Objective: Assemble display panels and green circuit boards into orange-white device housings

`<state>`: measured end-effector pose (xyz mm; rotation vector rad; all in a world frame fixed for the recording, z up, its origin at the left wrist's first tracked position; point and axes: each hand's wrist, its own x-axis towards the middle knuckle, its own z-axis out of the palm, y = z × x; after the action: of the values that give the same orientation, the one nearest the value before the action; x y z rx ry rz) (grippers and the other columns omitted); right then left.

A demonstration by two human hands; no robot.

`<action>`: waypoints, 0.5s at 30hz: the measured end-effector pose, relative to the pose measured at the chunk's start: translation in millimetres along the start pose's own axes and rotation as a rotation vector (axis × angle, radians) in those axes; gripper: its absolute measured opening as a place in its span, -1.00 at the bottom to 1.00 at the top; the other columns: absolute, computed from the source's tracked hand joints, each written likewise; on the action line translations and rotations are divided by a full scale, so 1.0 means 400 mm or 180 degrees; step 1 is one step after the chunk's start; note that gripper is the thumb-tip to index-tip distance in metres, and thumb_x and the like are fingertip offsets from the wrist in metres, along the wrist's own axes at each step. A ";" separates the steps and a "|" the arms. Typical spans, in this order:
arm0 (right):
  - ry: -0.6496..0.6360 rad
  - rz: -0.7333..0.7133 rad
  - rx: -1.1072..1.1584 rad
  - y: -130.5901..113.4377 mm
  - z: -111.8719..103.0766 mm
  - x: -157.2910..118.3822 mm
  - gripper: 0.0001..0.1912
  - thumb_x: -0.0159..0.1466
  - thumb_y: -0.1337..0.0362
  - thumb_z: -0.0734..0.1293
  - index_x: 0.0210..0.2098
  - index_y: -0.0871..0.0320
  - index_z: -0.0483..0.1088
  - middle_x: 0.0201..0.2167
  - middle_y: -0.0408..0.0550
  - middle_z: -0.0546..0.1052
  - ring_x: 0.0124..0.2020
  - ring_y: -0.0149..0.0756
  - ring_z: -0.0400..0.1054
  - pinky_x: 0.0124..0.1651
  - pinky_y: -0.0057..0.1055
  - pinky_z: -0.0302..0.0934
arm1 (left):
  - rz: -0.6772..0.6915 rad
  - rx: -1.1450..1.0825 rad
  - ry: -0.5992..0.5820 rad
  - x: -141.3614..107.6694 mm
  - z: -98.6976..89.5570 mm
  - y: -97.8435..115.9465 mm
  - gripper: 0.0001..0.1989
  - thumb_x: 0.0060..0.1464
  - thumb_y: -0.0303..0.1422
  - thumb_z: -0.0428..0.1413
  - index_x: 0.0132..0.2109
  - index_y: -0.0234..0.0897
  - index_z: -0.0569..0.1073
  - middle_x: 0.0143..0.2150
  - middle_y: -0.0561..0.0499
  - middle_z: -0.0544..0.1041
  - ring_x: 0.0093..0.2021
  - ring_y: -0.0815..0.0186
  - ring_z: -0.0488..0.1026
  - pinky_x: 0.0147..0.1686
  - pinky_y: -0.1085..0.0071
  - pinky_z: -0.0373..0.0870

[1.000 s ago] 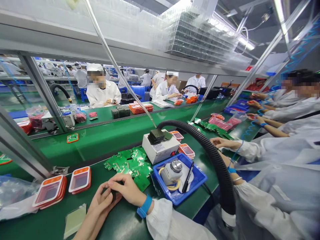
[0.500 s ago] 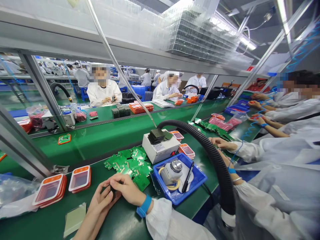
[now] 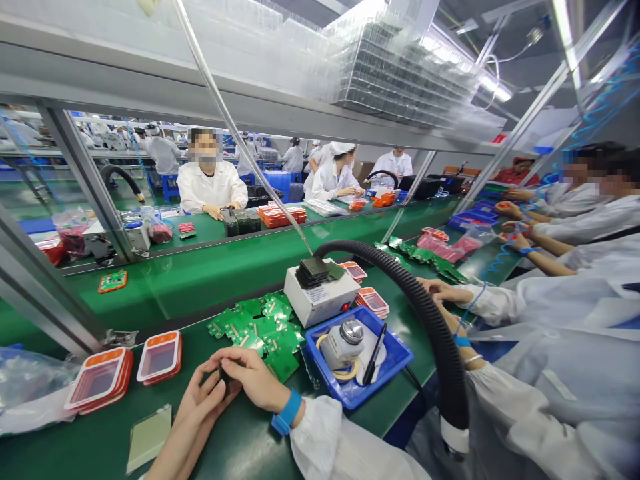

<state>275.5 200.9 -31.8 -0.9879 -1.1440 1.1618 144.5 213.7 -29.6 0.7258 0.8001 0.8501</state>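
Gripping a small dark piece (image 3: 223, 377), partly hidden, between the curled fingers of the left hand (image 3: 201, 398) and the right hand (image 3: 257, 377), above the bench (image 3: 260, 443). Facing green circuit boards (image 3: 264, 333) just beyond both hands. Flanked by a blue tray (image 3: 367, 397) right of the right hand, and by stacked orange-and-white frames (image 3: 163, 340) beyond and left of the left hand.

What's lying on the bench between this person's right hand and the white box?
A loose pile of green circuit boards lies between the right hand and the white box in the head view.
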 end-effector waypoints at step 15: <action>0.0373 -0.0170 -0.0280 0.005 0.004 -0.005 -0.79 0.20 0.11 0.32 -0.36 0.13 0.33 -0.10 0.03 0.45 0.00 -0.18 0.29 0.16 -0.15 0.09 | 0.0443 0.0375 0.0232 0.009 -0.003 -0.005 -0.31 -0.36 -0.26 0.44 -0.05 -0.21 0.33 -0.18 -0.02 0.57 -0.23 0.21 0.59 -0.19 0.46 0.55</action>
<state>273.6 199.2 -33.9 -1.0721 -1.1285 1.0050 145.7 216.1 -33.0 0.8663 0.8779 0.9650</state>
